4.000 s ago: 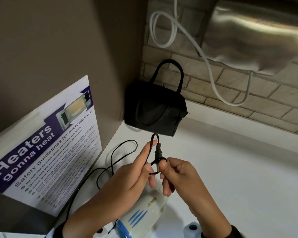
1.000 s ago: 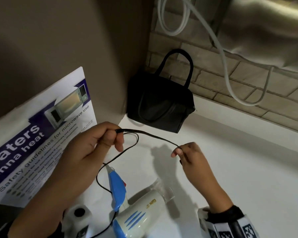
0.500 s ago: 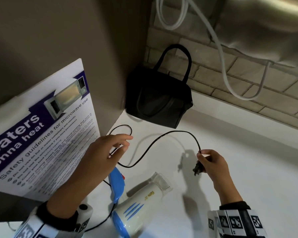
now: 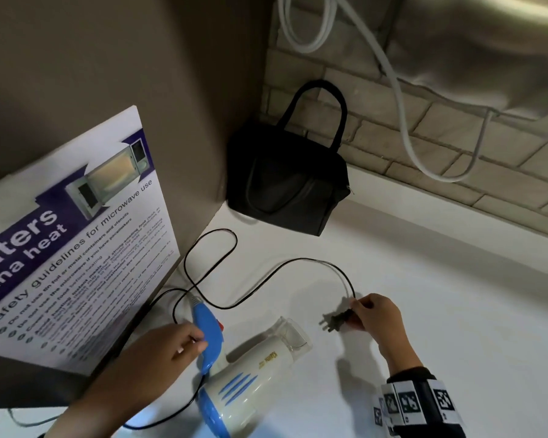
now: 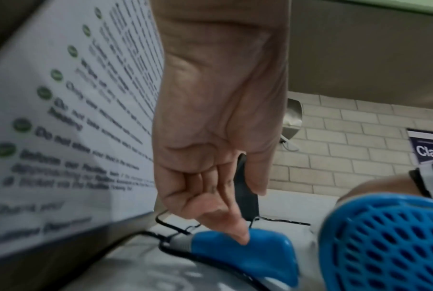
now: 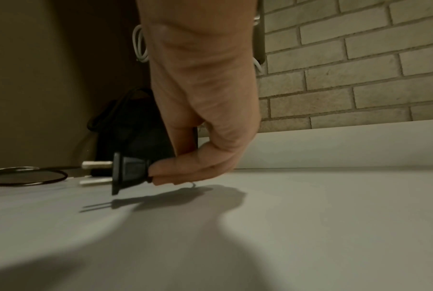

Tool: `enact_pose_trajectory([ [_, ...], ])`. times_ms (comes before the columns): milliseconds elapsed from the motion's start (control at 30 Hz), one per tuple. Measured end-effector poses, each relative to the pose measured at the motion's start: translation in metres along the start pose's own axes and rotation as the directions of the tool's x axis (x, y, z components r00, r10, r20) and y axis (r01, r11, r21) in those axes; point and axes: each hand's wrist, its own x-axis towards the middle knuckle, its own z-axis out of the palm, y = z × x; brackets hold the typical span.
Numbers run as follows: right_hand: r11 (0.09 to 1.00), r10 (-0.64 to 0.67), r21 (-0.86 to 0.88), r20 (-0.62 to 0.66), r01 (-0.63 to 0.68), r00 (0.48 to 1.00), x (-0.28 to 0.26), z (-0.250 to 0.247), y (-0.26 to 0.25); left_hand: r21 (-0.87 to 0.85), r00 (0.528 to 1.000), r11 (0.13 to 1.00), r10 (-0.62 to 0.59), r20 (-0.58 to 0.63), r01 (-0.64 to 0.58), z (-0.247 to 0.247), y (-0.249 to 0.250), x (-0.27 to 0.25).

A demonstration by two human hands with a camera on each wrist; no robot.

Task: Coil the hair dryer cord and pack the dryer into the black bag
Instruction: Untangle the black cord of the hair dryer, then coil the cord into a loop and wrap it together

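The white and blue hair dryer (image 4: 260,365) lies on the white counter (image 4: 456,343), its blue handle (image 4: 208,336) folded out to the left. My left hand (image 4: 200,341) reaches it from the left. In the left wrist view a bent fingertip (image 5: 240,236) touches the handle (image 5: 260,254) and the thumb stays clear. The black cord (image 4: 234,298) lies in loose loops on the counter. My right hand (image 4: 356,314) pinches the black plug (image 4: 337,320), held just above the counter with its prongs (image 6: 96,164) pointing left. The black bag (image 4: 285,184) stands in the corner.
A microwave safety poster (image 4: 76,248) leans against the brown left wall. A white cable (image 4: 399,105) hangs on the brick wall below a steel housing (image 4: 487,42). A raised white ledge (image 4: 456,222) runs along the back.
My left hand has let go of the cord and dropped to the dryer's blue handle. The cord now lies slack in loops. My right hand has lowered the plug toward the counter.
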Motion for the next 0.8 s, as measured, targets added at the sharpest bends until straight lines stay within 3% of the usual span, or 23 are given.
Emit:
enact_pose_trajectory([
  [233,0.999,0.003,-0.037,0.023,-0.002,1.000,-0.004,0.000,0.007,0.123,0.996,0.989,-0.085,0.037,0.080,0.023,0.006,0.019],
  [367,1.000,0.008,0.016,0.011,-0.008,1.000,-0.004,0.001,0.013,0.048,0.999,0.998,-0.039,0.011,0.039,0.030,0.013,0.034],
  [567,0.995,0.024,0.099,0.040,-0.028,0.999,-0.018,-0.007,0.003,0.079,1.000,0.997,0.008,0.002,-0.008,0.044,0.039,0.065],
  [800,0.977,-0.104,-0.183,0.018,0.106,0.994,-0.031,-0.009,-0.007,0.113,0.995,0.992,0.066,-0.075,-0.057,0.033,0.049,0.073],
])
